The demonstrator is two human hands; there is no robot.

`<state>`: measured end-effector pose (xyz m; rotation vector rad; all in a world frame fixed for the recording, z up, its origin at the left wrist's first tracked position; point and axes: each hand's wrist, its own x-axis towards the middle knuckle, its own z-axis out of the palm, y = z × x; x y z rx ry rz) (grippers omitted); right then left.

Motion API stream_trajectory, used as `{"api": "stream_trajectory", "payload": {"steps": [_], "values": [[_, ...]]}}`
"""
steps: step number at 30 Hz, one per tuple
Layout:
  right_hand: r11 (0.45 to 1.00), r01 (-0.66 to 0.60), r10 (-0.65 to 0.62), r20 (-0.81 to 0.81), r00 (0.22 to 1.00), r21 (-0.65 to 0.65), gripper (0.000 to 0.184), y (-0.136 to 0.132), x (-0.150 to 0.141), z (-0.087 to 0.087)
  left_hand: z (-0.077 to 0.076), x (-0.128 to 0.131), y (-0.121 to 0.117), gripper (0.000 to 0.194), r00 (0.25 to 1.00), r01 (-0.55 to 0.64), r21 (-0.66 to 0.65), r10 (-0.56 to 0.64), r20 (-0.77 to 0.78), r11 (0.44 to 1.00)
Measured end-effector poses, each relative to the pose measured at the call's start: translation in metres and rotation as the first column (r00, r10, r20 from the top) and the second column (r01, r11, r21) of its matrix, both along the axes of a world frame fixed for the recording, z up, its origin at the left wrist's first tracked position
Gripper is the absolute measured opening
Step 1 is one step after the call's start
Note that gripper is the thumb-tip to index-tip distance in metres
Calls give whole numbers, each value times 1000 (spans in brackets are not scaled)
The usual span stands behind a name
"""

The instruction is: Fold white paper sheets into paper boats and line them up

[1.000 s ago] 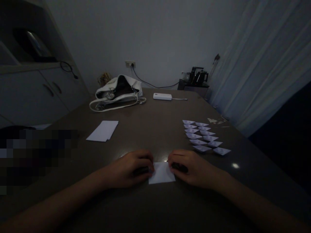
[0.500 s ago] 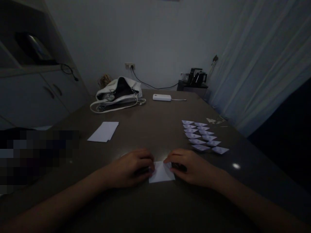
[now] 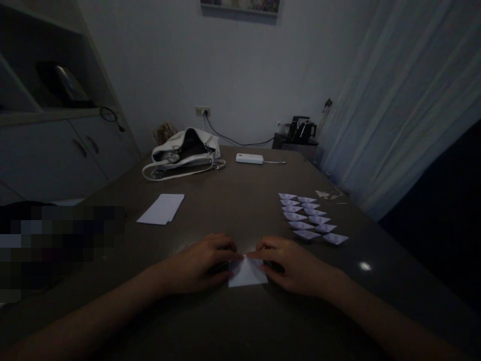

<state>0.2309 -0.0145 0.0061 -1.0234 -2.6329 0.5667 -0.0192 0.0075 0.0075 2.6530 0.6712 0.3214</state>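
Seemingly a home room; kettle (image 3: 307, 131) in the corner; framed picture (image 3: 240, 7); curtain (image 3: 361, 100); cabinets (image 3: 48, 155)

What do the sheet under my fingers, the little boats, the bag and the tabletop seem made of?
Sheet: thin, matte white paper, judging by its straight edges and folds.
Boats: likely similar paper, with sharp folded points.
Bag: perhaps smooth leather or imitation, since its pale sides slump softly; dim light hides its grain.
Tabletop: glossy, given its bright reflection; stone or laminate, I can't tell.
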Motion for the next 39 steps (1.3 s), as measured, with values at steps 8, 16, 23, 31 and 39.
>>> {"api": "stream_trajectory", "payload": {"steps": [8,16,23,31,39], "values": [[1000,6,-7,41,999,18,47,-4,-3,0,0,1,-1,30,1000,-6,0,6,-29,1000],[999,18,-19,34,999,29,47,-3,-3,-2,0,0,-2,30,999,-12,7,12,-35,1000],[1000,5,-5,-40,999,2,43,-1,0,-5,-1,0,-1,30,1000,-15,-20,15,-18,1000],[998,7,-10,-46,999,-56,41,-2,1,1,0,1,-1,29,1000,-2,-5,2,23,1000],[996,17,-20,-40,999,-83,37,-2,0,4,-2,0,-1,30,1000,-7,-3,7,-6,1000]]}}
